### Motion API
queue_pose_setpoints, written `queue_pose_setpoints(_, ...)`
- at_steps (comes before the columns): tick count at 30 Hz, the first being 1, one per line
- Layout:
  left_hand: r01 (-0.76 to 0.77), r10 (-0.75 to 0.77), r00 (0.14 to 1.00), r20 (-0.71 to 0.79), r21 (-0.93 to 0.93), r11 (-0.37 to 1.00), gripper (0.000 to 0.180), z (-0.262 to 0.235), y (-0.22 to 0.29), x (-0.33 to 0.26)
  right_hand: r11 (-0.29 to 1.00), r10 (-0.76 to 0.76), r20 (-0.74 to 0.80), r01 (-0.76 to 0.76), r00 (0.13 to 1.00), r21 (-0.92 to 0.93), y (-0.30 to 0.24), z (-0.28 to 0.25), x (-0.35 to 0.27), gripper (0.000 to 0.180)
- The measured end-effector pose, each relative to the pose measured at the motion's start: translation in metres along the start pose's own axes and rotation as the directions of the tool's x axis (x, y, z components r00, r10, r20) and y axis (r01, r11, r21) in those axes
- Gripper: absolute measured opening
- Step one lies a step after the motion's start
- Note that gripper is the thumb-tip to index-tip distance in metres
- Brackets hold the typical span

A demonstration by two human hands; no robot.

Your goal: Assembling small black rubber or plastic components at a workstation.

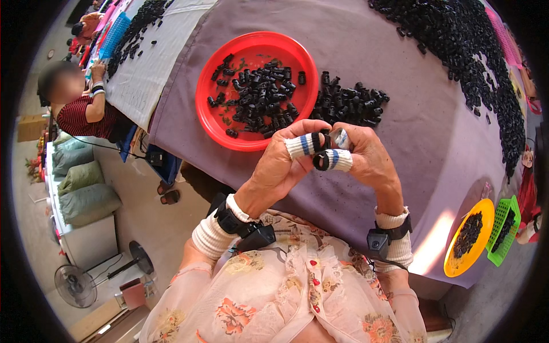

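Note:
My left hand (283, 157) is closed, pinching a small black plastic part (325, 137) between thumb and fingertips. My right hand (370, 157) is closed beside it, the fingertips of both nearly meeting. A small silvery thing (341, 138) shows at the right thumb; whether it is held or worn there I cannot tell. White finger sleeves with blue and black bands cover a finger of each hand. Just beyond the hands stands a round red tray (214, 123) with many black plastic parts (260, 94) in it. A loose heap of similar parts (350, 104) lies right of the tray.
A large black pile (452, 37) spreads over the far right of the cloth-covered table (394, 194). At the right edge are a yellow plate (485, 228) and a green basket (503, 231). Another person (86, 103) sits at left; a fan (75, 286) stands lower left.

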State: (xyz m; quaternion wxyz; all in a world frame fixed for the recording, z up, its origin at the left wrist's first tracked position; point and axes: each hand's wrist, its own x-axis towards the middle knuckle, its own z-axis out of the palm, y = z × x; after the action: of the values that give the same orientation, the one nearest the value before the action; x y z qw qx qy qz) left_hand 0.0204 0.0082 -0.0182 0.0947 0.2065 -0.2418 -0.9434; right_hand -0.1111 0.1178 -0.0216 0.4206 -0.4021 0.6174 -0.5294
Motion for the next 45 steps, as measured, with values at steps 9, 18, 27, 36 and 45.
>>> queue_pose_setpoints(9, -0.006, 0.006, 1.000, -0.010, 0.014, 1.000, 0.019, 0.001, 0.001, -0.001, 0.994, 0.022, 0.004, -0.021, 1.000, -0.110, -0.005, -0.002, 0.003, 0.038)
queue_pose_setpoints(18, -0.038, 0.038, 0.999, 0.000, 0.083, 0.996, 0.020, 0.003, 0.002, -0.001, 0.999, 0.031, 0.032, -0.030, 0.999, -0.031, -0.007, -0.001, 0.000, 0.035)
queue_pose_setpoints(27, -0.060, 0.063, 0.998, -0.015, 0.139, 0.988, 0.020, 0.004, 0.001, 0.000, 0.997, 0.023, 0.074, -0.029, 0.997, 0.074, -0.002, 0.001, 0.000, 0.034)
queue_pose_setpoints(36, 0.029, -0.026, 0.999, 0.030, -0.119, 0.992, 0.023, -0.006, -0.003, 0.003, 0.999, -0.030, 0.017, 0.030, 0.999, 0.024, -0.005, -0.006, 0.002, 0.034)
queue_pose_setpoints(45, 0.009, -0.001, 0.998, 0.059, -0.136, 0.991, 0.027, -0.011, -0.003, 0.004, 0.997, 0.073, 0.013, -0.074, 0.997, 0.031, -0.005, -0.009, -0.003, 0.033)
